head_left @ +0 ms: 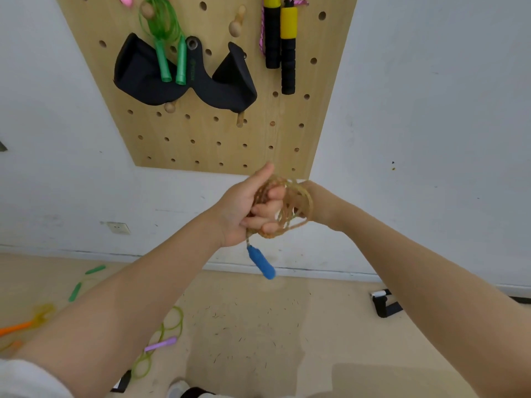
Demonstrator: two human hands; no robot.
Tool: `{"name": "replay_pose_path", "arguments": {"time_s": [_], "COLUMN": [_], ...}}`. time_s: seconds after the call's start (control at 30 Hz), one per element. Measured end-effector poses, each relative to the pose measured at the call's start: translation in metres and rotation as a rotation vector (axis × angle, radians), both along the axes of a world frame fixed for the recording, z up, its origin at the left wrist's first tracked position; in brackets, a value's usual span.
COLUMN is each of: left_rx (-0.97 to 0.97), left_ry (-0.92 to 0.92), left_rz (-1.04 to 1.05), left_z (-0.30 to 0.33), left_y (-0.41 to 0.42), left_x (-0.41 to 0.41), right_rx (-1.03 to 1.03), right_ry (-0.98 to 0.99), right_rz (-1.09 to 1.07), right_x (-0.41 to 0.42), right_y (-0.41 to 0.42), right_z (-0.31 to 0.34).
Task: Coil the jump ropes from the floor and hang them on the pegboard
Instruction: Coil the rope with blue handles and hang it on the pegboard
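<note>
Up close to a white wall (pixel 431 110), a person holds a coiled tan rope (pixel 290 208) in front of the lower edge of a wooden pegboard (pixel 218 139). The left hand (pixel 244 208) has its fingers curled round the bunched loops, thumb pointing up toward the board; the right hand (pixel 316 202) sits just behind the coil, wrist bent, its fingers hidden by the rope, so whether it grips cannot be told. One blue handle (pixel 261 262) dangles below the left hand on a short length of cord. On the board above hang three things — a green rope (pixel 169 53) looped over a peg, its two green handles lying across a black pad (pixel 184 81), and to the right a pair of black-and-yellow handles (pixel 281 44) with a pink cord beside them. Several bare wooden pegs (pixel 237 24) stick out between them. Down on the tan floor (pixel 258 326) more ropes lie loose: a yellow-green rope (pixel 169 326) with a purple handle near the person's left forearm, green handles (pixel 86 280) farther left, and an orange handle (pixel 17 328) at the frame's edge. A black strap (pixel 385 305) lies by the skirting on the right — well apart from the ropes.
</note>
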State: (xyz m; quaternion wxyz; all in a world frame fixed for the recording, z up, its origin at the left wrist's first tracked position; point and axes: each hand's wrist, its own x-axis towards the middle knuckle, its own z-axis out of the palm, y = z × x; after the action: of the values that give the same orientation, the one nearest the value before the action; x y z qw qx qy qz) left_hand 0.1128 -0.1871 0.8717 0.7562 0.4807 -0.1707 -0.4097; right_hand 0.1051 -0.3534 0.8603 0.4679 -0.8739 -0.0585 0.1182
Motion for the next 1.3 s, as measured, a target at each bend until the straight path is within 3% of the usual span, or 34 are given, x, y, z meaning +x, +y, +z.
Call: {"name": "replay_pose_path", "arguments": {"time_s": [0.13,0.3,0.37,0.47,0.57,0.63,0.7,0.87,1.0,1.1,1.3], "left_rx": [-0.115,0.072,0.191,0.533,0.533,0.433,0.327,0.115,0.138,0.172,0.557], "left_ry": [0.095,0.173,0.14,-0.145,-0.268,-0.274,-0.24,-0.119,-0.053,-0.003,-0.215], "left_rz": [0.267,0.726,0.733,0.597,0.451,0.334,0.208,0.048,-0.058,-0.06,0.096], "left_z": [0.005,-0.004,0.001,0.016,0.029,0.036,0.04,0.046,0.047,0.047,0.057], "left_y": [-0.004,-0.009,-0.01,-0.017,-0.021,-0.019,-0.013,-0.001,-0.004,-0.006,-0.018], "left_x": [0.012,0.043,0.051,0.051,0.047,0.048,0.052,0.056,0.053,0.053,0.043], "right_rx": [0.035,-0.372,-0.467,-0.796,-0.952,-0.871,-0.642,-0.28,0.015,0.103,0.174], "right_ry": [0.233,0.032,-0.02,-0.234,-0.483,-0.534,-0.48,-0.467,-0.19,-0.118,-0.047], "right_rz": [0.092,0.15,0.178,0.234,0.161,0.08,0.01,-0.015,0.053,0.03,-0.078], "right_x": [-0.007,0.003,0.006,0.011,0.012,0.012,0.012,0.008,0.011,0.015,0.015], "right_y": [0.009,0.018,0.017,0.015,0.015,0.011,0.005,-0.003,0.003,0.005,0.004], "right_z": [-0.002,0.014,0.026,0.045,0.061,0.068,0.071,0.062,0.063,0.061,0.05]}}
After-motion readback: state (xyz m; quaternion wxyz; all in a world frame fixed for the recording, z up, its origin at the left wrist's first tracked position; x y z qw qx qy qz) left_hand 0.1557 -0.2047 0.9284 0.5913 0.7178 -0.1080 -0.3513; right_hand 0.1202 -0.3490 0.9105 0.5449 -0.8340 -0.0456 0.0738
